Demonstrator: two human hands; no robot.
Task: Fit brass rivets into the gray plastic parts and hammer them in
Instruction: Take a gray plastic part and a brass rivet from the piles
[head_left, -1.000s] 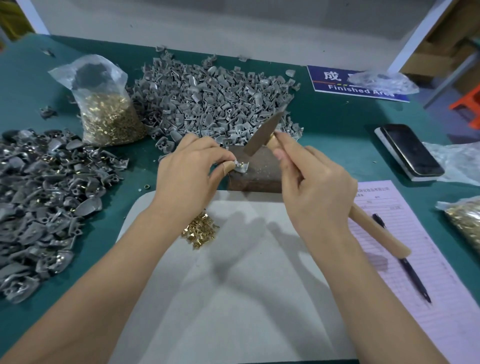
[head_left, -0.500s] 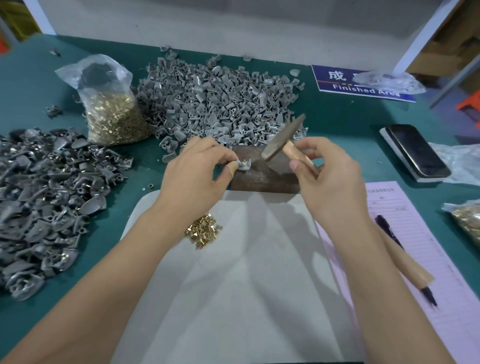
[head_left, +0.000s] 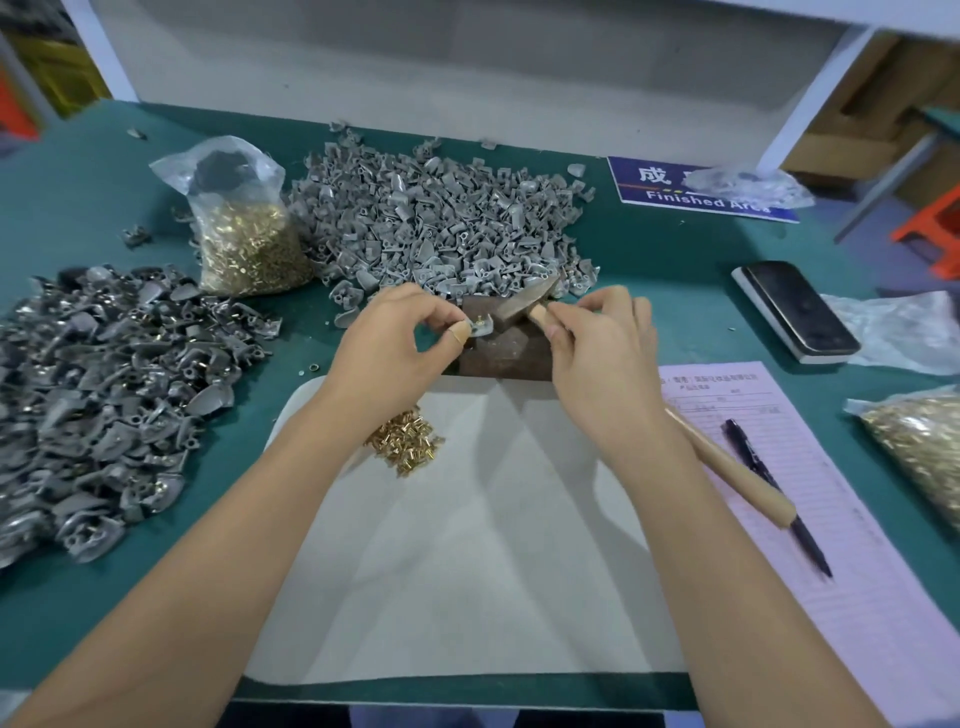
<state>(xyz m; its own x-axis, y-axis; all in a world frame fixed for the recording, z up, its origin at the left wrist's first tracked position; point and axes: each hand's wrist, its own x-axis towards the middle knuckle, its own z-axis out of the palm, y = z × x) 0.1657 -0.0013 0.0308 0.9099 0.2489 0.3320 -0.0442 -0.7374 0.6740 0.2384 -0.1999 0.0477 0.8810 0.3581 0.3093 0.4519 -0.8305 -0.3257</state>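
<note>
Since half a second ago, hammer (head_left: 524, 304) has dropped: its head now sits low on the brown block (head_left: 506, 353), just right of the brass rivet (head_left: 482, 322). Largest to smallest: green table (head_left: 649, 291), gray parts heap (head_left: 441, 228) behind the block, white mat (head_left: 467, 571), loose rivets (head_left: 408, 441) on it. My right hand (head_left: 597, 358) grips the wooden handle; my left hand (head_left: 395, 348) pinches the gray plastic part (head_left: 477, 328) on the block, rivet standing in it.
</note>
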